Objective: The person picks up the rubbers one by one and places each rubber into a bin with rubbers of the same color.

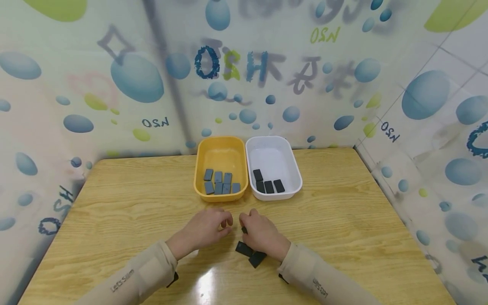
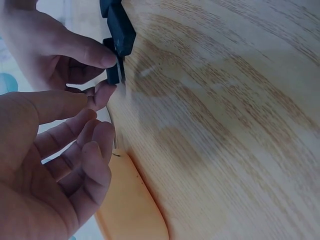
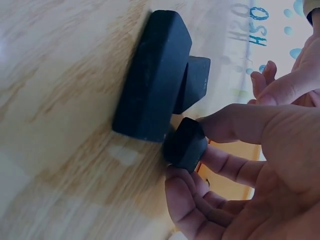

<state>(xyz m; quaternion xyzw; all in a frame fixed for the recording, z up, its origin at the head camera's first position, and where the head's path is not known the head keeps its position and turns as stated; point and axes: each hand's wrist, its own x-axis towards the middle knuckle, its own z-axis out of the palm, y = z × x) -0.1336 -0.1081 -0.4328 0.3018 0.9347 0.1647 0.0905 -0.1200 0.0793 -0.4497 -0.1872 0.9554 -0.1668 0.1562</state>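
Between the thumb and fingers of my right hand a small black rectangular block is pinched, just above the wooden table. Two more black blocks, one and another, lie under and beside that hand, touching or nearly so. My left hand hovers to the left with fingers loosely bent and holds nothing. In the left wrist view its fingertips come close to the right hand's fingers; whether they touch I cannot tell. Most of the pinched block is hidden by the right hand in the head view.
A yellow bin with several grey blocks stands at the back of the table. Beside it, on the right, a white bin contains several black blocks. A patterned wall rises behind them.
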